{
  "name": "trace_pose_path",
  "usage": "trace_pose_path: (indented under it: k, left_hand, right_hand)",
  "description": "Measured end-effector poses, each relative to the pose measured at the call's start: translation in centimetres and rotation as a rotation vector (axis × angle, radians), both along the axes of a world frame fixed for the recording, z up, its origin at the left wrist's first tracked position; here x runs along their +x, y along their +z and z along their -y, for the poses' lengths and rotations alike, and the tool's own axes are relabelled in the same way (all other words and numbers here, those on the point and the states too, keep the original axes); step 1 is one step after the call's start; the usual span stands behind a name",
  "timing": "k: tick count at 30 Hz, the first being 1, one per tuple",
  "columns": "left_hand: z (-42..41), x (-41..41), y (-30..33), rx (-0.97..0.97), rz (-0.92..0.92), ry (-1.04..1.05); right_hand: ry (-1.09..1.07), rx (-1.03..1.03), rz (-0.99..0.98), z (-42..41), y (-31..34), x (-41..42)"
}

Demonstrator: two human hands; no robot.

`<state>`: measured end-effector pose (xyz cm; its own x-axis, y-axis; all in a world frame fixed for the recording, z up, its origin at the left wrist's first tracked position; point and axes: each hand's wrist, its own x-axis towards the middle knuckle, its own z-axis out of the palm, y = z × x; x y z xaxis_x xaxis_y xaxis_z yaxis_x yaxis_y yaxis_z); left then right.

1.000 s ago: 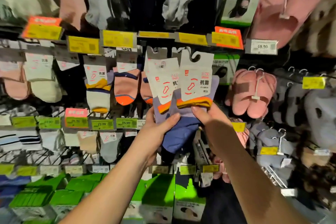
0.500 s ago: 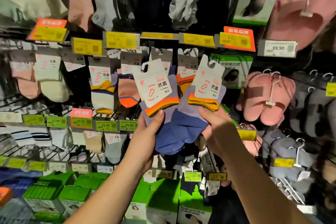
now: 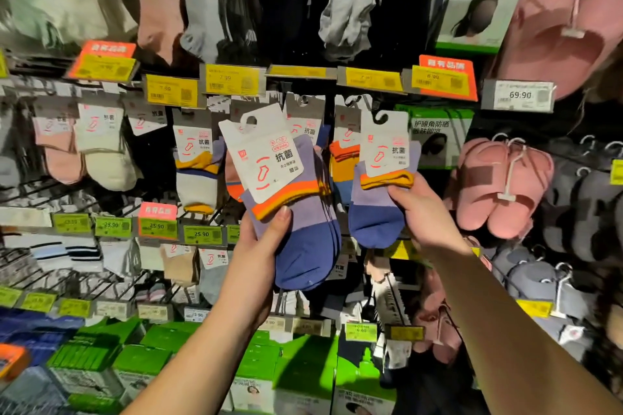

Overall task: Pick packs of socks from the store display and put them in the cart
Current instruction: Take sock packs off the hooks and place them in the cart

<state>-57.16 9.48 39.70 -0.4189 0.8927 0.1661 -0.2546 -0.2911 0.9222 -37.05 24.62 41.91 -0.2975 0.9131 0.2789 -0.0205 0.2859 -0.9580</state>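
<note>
The left hand (image 3: 261,253) is gripping a sock pack (image 3: 290,202) from below: its thumb is pressing flat on the front, just under the orange cuff stripe, and the other fingers are wrapping behind the purple-and-blue fabric, hidden from view. This pack is sitting near the centre of the view, tilted toward eleven o'clock, its white card hanger free of any hook.

At three o'clock from it, the right hand (image 3: 421,212) is pinching a second sock pack (image 3: 382,192) at its right edge, thumb on the yellow-orange cuff, the remaining fingers curling behind the fabric and out of sight. The two packs are hanging just beside each other, apart. Whether the second pack's hanger is catching a display hook is hard to tell.

Behind them, the store display (image 3: 232,79) is carrying more hanging socks, partly covered by the held packs. At three o'clock, pink slippers (image 3: 499,185) are hanging. The yellow price tags' small print is blurring. Green boxes (image 3: 296,367) at six o'clock are being cut off by the frame's lower edge.
</note>
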Motion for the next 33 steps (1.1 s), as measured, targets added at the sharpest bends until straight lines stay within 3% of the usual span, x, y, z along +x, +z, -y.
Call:
trace_pose_path:
  k: [8,16,27,33]
  left_hand:
    - [1.0,-0.2,0.8,0.047,-0.011,0.002]
    - [1.3,-0.9,1.5,0.038,-0.014,0.043]
    - [0.9,-1.1,1.7,0.063,0.048,0.007]
    - [1.0,-1.3,1.6,0.034,0.041,0.015]
  right_hand:
    - [-0.044,0.074,0.101,-1.1,2.5,-2.7]
    - [-0.132,-0.013,0.114,-4.2,3.3,-4.3]
    - [-0.377,-0.050,0.406,-7.8,3.2,-6.7]
    - [-0.373,-0.090,0.476,-8.1,2.4,-7.5]
